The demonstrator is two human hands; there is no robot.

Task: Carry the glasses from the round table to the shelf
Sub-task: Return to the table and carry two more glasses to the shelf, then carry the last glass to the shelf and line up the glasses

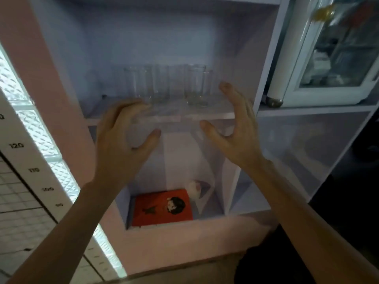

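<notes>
Standing square to the shelf unit (61, 83), I record its condition first: pale compartments, a pink left upright, and one board (209, 115) across the middle at hand height. To the right sits a glass-fronted white cabinet (336, 64); its contents are too blurred to list. In the compartment below the board lies a red book (162, 208) with a small white object (193, 188) behind it, which I cannot identify.

The glasses (155, 87) stand upright on the board, a loose row of tall clear tumblers, one group left of centre and another (196, 89) to the right. Blur prevents an exact count. No glass is in either hand, and the round table is not in view.

My left hand (123, 138) is spread wide, fingers arched, empty, its fingertips at the board's front edge just before the left group. My right hand (235, 128) is likewise spread and empty, thumb apart from the fingers, in front of the right group.

Assessment: this reads as the release stage, both hands clear of the glasses. To do it well, I should draw both hands straight toward me, keeping the fingers splayed so no knuckle catches a rim. The tumblers are tall and narrow-based, so a sideways brush would tip one into its neighbours. Nearest-edge glasses warrant a check that their bases sit wholly on the board.
</notes>
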